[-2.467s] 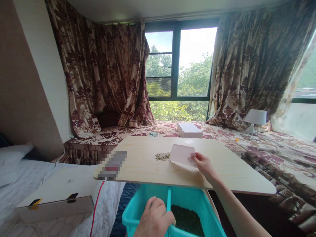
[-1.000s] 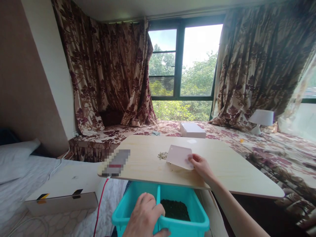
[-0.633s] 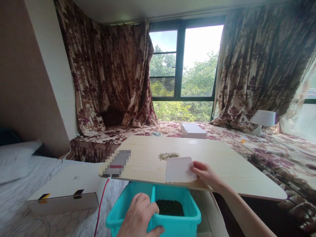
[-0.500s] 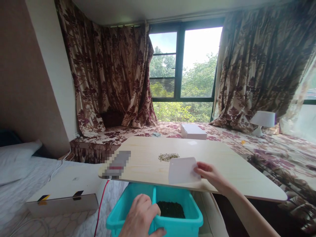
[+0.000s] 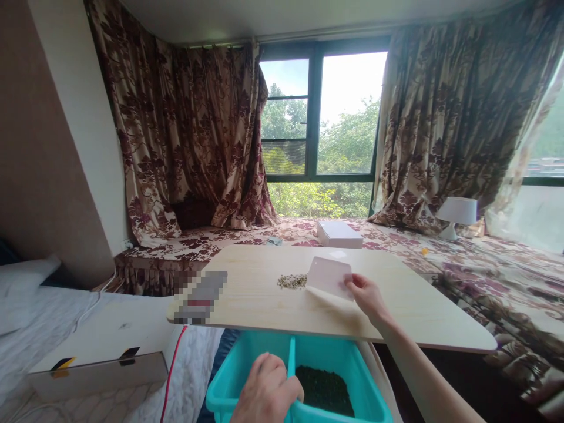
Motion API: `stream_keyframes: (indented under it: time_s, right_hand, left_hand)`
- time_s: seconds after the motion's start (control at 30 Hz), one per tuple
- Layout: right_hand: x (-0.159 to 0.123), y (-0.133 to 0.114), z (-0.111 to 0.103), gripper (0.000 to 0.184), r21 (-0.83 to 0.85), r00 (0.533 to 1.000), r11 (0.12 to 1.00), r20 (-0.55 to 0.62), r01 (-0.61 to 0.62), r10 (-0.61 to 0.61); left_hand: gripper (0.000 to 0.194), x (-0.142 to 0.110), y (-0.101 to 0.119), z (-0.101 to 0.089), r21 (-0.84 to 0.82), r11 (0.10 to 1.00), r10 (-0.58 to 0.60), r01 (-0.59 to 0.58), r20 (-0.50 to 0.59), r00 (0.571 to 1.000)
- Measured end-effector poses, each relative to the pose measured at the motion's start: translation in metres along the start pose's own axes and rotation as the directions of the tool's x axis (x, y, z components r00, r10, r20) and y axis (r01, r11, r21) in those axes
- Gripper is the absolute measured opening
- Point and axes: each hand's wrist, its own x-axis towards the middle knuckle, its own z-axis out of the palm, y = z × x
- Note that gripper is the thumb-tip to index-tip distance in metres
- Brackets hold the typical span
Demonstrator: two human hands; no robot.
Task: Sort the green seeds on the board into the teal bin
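Observation:
My right hand [image 5: 367, 296] pinches a white plastic scraper card [image 5: 329, 277], its lower edge resting on the light wooden table [image 5: 264, 305] just right of a small pile of greenish seeds [image 5: 291, 281]. My left hand [image 5: 268, 393] grips the middle divider of a turquoise plastic bin [image 5: 335, 351] held below the table's near edge. The bin's right compartment holds dark green grains [image 5: 325, 390]. The left compartment is mostly hidden by my hand.
A blurred-out flat object [image 5: 201, 295] lies at the table's left corner, with a red cable [image 5: 171, 370] hanging from it. A white box [image 5: 338, 233] and a white lamp [image 5: 456, 212] sit on the patterned window seat. A cardboard box [image 5: 97, 352] lies on the bed at left.
My right hand swept the scraper toward the table's near edge over the bin, then carried it back beside the seed pile. The bin shifted slightly under the edge.

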Motion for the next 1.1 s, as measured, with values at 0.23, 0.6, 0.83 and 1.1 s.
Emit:
stream_keyframes:
  time_s: [0.23, 0.6, 0.83, 1.1]
  right_hand:
    - [0.002, 0.004, 0.002, 0.023, -0.032, 0.999, 0.999, 0.019, 0.033, -0.033]
    - [-0.003, -0.005, 0.009, 0.023, 0.01, 0.999, 1.0, 0.05, -0.023, 0.022]
    - [-0.002, -0.006, -0.001, 0.024, -0.023, 1.0, 1.0, 0.023, 0.014, -0.014]
    - [-0.008, -0.007, -0.007, 0.025, -0.011, 0.999, 1.0, 0.038, -0.018, 0.019]
  left_hand:
    - [0.035, -0.002, -0.002, 0.003, 0.009, 1.0, 0.004, -0.004, -0.001, 1.0]
    - [0.027, -0.003, -0.005, 0.003, -0.001, 1.0, -0.001, 0.001, -0.006, 1.0]
    - [0.03, -0.003, -0.005, 0.006, 0.025, 1.0, -0.006, 0.007, -0.035, 0.999]
    - [0.032, -0.004, -0.006, 0.004, 0.0, 1.0, -0.029, 0.029, -0.028, 0.999]
